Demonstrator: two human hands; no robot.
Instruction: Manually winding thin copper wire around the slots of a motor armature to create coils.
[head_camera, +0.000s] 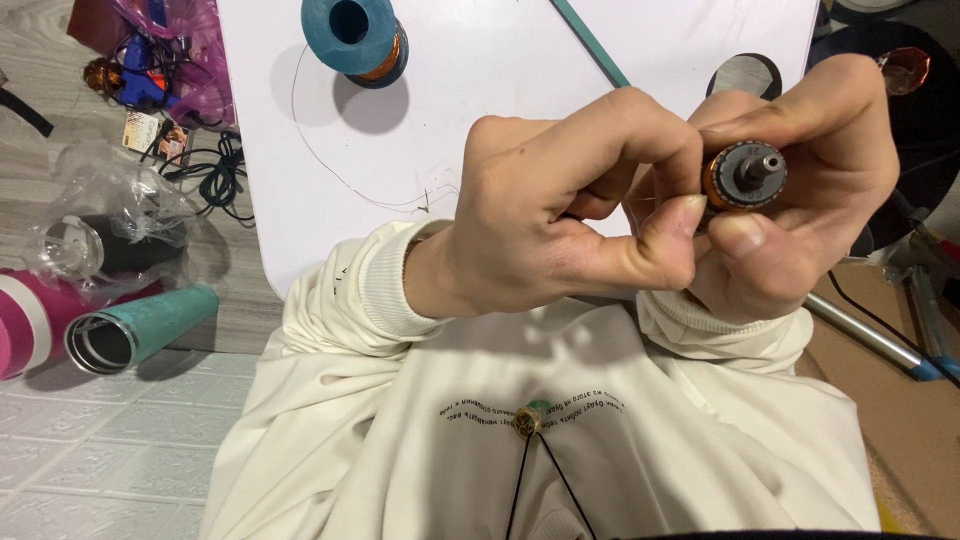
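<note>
Bright, even light falls from above on my white tabletop (500, 100), which glares almost blank. The spool (355, 38) throws a soft shadow toward me. My hands look sharp; the floor edges bend slightly.

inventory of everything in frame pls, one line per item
motor rotor: 1, grey core with copper winding, held between both hands
wire spool: 1, teal with copper wire, top of table
table: 1, white, ahead of person
thin wire: 1 strand, looping across table
tumbler: 1, teal, lying on floor at left
plastic bag: 1, clear, on floor at left
sweatshirt: 1, cream
left hand: pinching at rotor
right hand: gripping rotor
</note>
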